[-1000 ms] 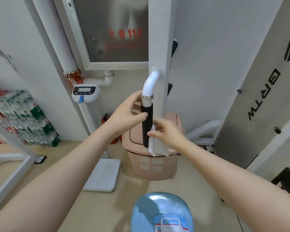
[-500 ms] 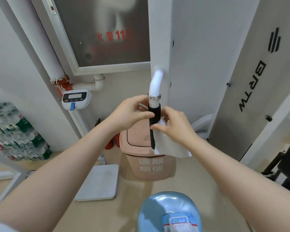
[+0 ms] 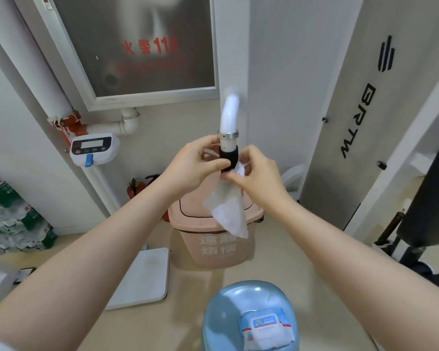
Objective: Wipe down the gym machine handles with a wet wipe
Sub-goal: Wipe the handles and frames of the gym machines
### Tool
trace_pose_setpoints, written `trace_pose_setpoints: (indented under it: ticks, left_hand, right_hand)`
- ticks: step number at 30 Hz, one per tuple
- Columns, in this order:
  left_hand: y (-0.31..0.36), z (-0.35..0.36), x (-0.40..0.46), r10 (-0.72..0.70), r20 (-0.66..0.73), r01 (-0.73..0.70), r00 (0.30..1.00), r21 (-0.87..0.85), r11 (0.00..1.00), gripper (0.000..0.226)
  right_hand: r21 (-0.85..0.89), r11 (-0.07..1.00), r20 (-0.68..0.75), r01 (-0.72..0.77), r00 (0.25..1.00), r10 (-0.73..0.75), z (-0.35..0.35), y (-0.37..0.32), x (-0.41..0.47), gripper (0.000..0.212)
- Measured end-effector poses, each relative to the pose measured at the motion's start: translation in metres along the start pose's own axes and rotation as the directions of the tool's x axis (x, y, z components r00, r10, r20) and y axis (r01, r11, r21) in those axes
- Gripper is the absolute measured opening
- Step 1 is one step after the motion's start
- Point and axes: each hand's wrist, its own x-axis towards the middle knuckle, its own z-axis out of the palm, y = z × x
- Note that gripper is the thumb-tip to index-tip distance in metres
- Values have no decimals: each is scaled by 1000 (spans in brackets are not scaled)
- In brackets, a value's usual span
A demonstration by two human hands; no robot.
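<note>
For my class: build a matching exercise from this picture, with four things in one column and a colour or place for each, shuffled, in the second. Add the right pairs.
Things
1. bin
2. wipe
3. grip
4. wipe pack

Descriptions
A. black, below a metal collar
B. lying on the blue water jug
C. pink, on the floor behind the handle
D. white, hanging from the right hand

Pairs: 1-C, 2-D, 3-A, 4-B

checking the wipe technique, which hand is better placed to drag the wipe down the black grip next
Right. The right hand already pinches the wet wipe against the black grip, while the left hand holds the grip near its top, steadying it.
</note>
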Motion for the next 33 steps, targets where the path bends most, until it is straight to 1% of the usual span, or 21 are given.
trace_pose_setpoints:
  ticks: [2,4,6,7,8,11,12,13,15,16,17,19,20,21,23,25,26,27,30,31,33]
  left_hand:
    - [-1,1,-3,-26,-26,26,999,-17,1000,36]
    - [-2,2,-6,-42,-50,40,998,-35,999,35]
    - [0,1,-8,-65,-63,62,996,-50,997,36]
    - [1,0,-9,-80,-68,77,994,-49,996,36]
    - [2,-1,-10,-98,-73,95,992,-50,994,36]
    - [11,3,-16,-132,-109,129,985,-35,991,36]
    - [14,6,-17,-133,-129,131,983,-21,991,37]
    - [17,9,-19,-139,-158,140,978,-8,990,38]
    - [20,15,-22,-158,-228,165,961,16,986,38]
    - [20,18,-23,-167,-260,177,951,16,984,37]
    - [21,21,-23,-176,-280,185,944,8,983,37]
    - [22,27,-25,-195,-304,192,933,-41,981,37]
    - [23,30,-25,-206,-317,193,926,-71,979,37]
    - [25,33,-26,-217,-336,196,917,-95,976,37]
    - [27,39,-26,-242,-392,222,887,-98,970,40]
    - [27,45,-27,-267,-425,249,865,-97,964,42]
    - [27,47,-27,-276,-436,256,857,-105,961,42]
    - [28,51,-27,-280,-447,258,850,-110,960,42]
    - [30,61,-26,-274,-477,247,835,-119,962,42]
    - [31,63,-26,-277,-487,247,829,-126,961,42]
    - [32,68,-26,-297,-501,267,813,-132,955,41]
  right_hand:
    - [-85,995,124,-54,990,65,12,18,-12,34]
    - [-31,994,285,-109,952,114,15,31,-19,41]
    - [91,987,453,-130,888,75,7,35,-15,32]
    - [105,987,512,-123,857,52,4,36,-10,27]
    - [85,991,536,-99,843,39,3,35,-7,24]
    - [-75,997,489,19,872,20,7,28,2,17]
    - [-87,995,480,51,878,-3,6,26,8,16]
    - [-92,991,480,92,877,-37,1,22,14,19]
    - [-80,986,452,147,887,-96,-10,19,33,33]
    - [-6,988,423,152,896,-135,-16,17,40,35]
    - [121,984,371,130,913,-167,-19,15,45,33]
    - [421,906,288,40,941,-176,-18,10,43,25]
    - [513,858,298,-6,939,-172,-15,11,40,23]
    - [566,823,338,-44,923,-183,-11,15,36,23]
    - [557,826,474,-86,850,-231,-6,31,26,28]
    - [440,896,615,-65,749,-248,-5,49,16,30]
    - [401,915,644,-45,724,-247,-5,53,15,29]
    - [397,917,640,-31,726,-252,-7,52,17,28]
    - [509,860,465,33,831,-307,-14,34,29,27]
    - [538,842,438,34,842,-314,-15,32,33,26]
    - [506,863,480,13,827,-294,-11,47,25,23]
